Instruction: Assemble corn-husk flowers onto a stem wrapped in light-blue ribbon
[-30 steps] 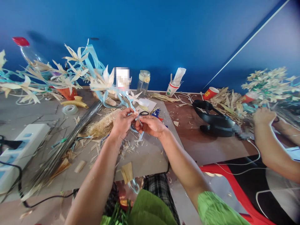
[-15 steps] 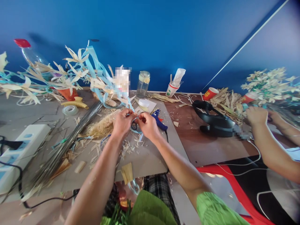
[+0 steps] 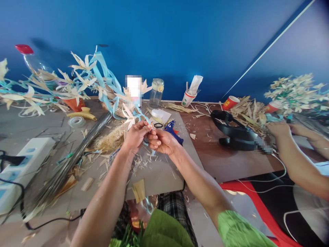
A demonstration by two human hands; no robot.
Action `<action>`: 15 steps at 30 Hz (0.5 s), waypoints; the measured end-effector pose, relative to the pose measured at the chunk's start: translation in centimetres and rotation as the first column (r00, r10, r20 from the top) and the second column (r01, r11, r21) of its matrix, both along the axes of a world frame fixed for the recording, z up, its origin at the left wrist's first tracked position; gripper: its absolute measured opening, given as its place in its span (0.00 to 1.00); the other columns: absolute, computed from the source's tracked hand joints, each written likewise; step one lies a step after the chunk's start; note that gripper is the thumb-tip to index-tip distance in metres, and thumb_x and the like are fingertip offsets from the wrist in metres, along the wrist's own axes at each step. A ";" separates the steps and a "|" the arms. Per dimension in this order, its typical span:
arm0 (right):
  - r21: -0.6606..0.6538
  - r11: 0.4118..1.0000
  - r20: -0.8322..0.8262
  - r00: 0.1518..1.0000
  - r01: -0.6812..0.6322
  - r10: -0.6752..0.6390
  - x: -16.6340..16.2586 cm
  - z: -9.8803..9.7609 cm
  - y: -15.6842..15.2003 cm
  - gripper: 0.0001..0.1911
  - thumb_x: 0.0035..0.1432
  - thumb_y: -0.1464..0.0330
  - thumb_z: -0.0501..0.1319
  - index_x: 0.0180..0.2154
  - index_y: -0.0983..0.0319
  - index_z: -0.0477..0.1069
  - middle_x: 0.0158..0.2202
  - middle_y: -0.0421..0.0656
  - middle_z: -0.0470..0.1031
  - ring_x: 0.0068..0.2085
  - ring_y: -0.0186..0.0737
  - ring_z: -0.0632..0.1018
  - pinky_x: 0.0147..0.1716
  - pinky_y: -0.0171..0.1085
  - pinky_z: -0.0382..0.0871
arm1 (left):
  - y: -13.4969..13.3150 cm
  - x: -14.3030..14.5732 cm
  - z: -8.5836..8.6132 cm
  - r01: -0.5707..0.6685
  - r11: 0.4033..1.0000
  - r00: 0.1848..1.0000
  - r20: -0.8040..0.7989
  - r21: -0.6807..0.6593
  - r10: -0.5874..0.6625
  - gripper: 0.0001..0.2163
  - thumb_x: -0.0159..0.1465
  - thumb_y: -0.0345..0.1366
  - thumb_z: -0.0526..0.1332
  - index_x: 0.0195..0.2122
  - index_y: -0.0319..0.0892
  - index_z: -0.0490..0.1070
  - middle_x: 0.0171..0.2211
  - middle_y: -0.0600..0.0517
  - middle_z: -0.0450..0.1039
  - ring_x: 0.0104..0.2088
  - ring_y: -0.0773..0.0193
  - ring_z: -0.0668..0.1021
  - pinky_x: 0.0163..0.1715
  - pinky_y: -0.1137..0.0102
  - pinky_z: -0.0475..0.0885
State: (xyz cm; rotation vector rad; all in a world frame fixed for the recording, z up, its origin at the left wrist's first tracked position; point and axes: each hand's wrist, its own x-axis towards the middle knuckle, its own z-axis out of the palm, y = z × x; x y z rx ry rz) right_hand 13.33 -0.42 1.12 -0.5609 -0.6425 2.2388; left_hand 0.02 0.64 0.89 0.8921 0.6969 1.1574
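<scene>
Between the thumb and fingertips of my left hand (image 3: 136, 136) is the blue-wrapped stem (image 3: 146, 118) of a spray of pale husk flowers (image 3: 130, 116). My right hand (image 3: 164, 141) meets it at the stem's lower end, fingers curled and thumb pressed in, pinching the light blue ribbon there. A bit of that ribbon shows below the fingers. Just beyond my right knuckles a black ring (image 3: 158, 125) appears, like a scissors handle; the rest of it is hidden. A blue glue gun (image 3: 172, 132) lies right behind my right hand.
A bundle of wires (image 3: 84, 147), a fibre clump (image 3: 110, 139), a tape roll (image 3: 76, 121) and a power strip (image 3: 28, 168) lie left. Behind stand a glass jar (image 3: 156, 93) and a paper cup (image 3: 189, 98). Right are a black headset-like object (image 3: 231, 133) and another person's arms (image 3: 295, 154).
My right hand has turned, its fingers now curled under the stem end. The black ring has moved from below my hands to beyond my right knuckles. A husk flower now shows above my left hand.
</scene>
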 end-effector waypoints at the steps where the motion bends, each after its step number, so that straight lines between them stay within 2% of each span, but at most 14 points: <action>1: 0.045 0.997 0.035 0.997 0.065 -0.066 -0.1 -0.1 0.0 0.13 0.62 0.68 0.54 0.24 0.62 0.59 0.18 0.32 0.58 0.16 0.25 0.59 0.19 0.28 0.56 | 0.1 0.0 0.0 0.001 1.000 1.000 -0.007 -0.013 -0.001 0.11 0.48 0.37 0.70 0.25 0.38 0.70 0.21 0.54 0.71 0.21 0.71 0.72 0.21 0.76 0.67; 2: 0.105 0.984 0.086 0.985 0.144 -0.153 -0.2 -0.3 0.1 0.13 0.61 0.67 0.55 0.24 0.62 0.59 0.19 0.33 0.59 0.17 0.25 0.61 0.20 0.29 0.57 | 0.1 0.0 -0.1 -0.014 1.000 1.000 -0.010 -0.026 0.014 0.11 0.48 0.37 0.70 0.27 0.37 0.71 0.21 0.54 0.70 0.20 0.72 0.71 0.20 0.76 0.66; 4: 0.263 0.920 0.217 0.911 0.292 -0.351 -0.2 -0.6 0.2 0.14 0.59 0.63 0.58 0.24 0.62 0.60 0.19 0.34 0.60 0.18 0.27 0.63 0.20 0.30 0.57 | 0.2 0.0 0.0 -0.090 0.995 0.996 0.006 -0.038 0.090 0.12 0.48 0.37 0.70 0.30 0.37 0.73 0.20 0.56 0.69 0.18 0.74 0.67 0.19 0.77 0.63; 6: 0.469 0.814 0.360 0.768 0.342 -0.530 -0.1 -1.0 0.3 0.16 0.58 0.60 0.58 0.23 0.62 0.61 0.19 0.34 0.61 0.18 0.28 0.64 0.21 0.31 0.57 | 0.3 0.1 0.1 -0.165 0.986 0.985 0.039 -0.031 0.166 0.14 0.48 0.38 0.71 0.33 0.37 0.74 0.21 0.57 0.68 0.17 0.76 0.65 0.18 0.78 0.61; 8: 0.676 0.693 0.460 0.590 0.252 -0.663 -0.1 -1.2 0.1 0.16 0.59 0.60 0.56 0.23 0.62 0.62 0.18 0.35 0.62 0.20 0.29 0.64 0.22 0.32 0.57 | 0.3 0.2 0.3 -0.184 0.983 0.980 0.076 -0.024 0.185 0.14 0.48 0.39 0.71 0.32 0.37 0.73 0.23 0.57 0.68 0.18 0.77 0.64 0.18 0.78 0.60; 10: 0.813 0.572 0.479 0.436 0.105 -0.762 -0.2 -1.2 -0.3 0.16 0.60 0.62 0.54 0.23 0.61 0.62 0.19 0.36 0.62 0.22 0.30 0.64 0.25 0.32 0.57 | 0.3 0.3 0.4 -0.177 0.984 0.978 0.108 -0.031 0.179 0.13 0.48 0.40 0.71 0.30 0.38 0.72 0.22 0.58 0.65 0.17 0.78 0.63 0.18 0.78 0.60; 12: 0.875 0.484 0.448 0.356 0.014 -0.820 -0.5 -1.1 -0.7 0.15 0.59 0.64 0.55 0.22 0.61 0.60 0.20 0.37 0.63 0.25 0.31 0.65 0.28 0.32 0.57 | 0.4 0.3 0.4 -0.184 0.982 0.973 0.133 -0.047 0.189 0.12 0.49 0.39 0.71 0.25 0.38 0.69 0.18 0.59 0.60 0.17 0.77 0.61 0.18 0.79 0.59; 13: 0.882 0.471 0.440 0.349 0.005 -0.828 -0.6 -1.1 -0.8 0.15 0.59 0.65 0.55 0.21 0.61 0.60 0.21 0.37 0.63 0.25 0.31 0.64 0.28 0.33 0.57 | 0.4 0.3 0.5 -0.190 0.980 0.970 0.144 -0.059 0.197 0.12 0.49 0.37 0.71 0.23 0.38 0.68 0.16 0.60 0.57 0.16 0.77 0.60 0.18 0.79 0.59; 14: 0.870 0.493 0.452 0.369 0.020 -0.812 -0.7 -1.0 -0.9 0.15 0.59 0.65 0.56 0.21 0.61 0.60 0.21 0.37 0.63 0.25 0.31 0.64 0.28 0.32 0.56 | 0.4 0.3 0.5 -0.196 0.978 0.967 0.153 -0.071 0.205 0.12 0.49 0.36 0.70 0.21 0.38 0.67 0.15 0.60 0.55 0.16 0.77 0.60 0.18 0.79 0.58; 15: 0.830 0.555 0.485 0.419 0.057 -0.768 -0.8 -0.9 -0.9 0.15 0.59 0.64 0.56 0.21 0.61 0.60 0.20 0.37 0.62 0.24 0.31 0.64 0.27 0.32 0.56 | 0.4 0.2 0.5 -0.199 0.976 0.964 0.162 -0.085 0.210 0.12 0.50 0.34 0.70 0.20 0.38 0.66 0.15 0.60 0.55 0.16 0.78 0.59 0.17 0.80 0.58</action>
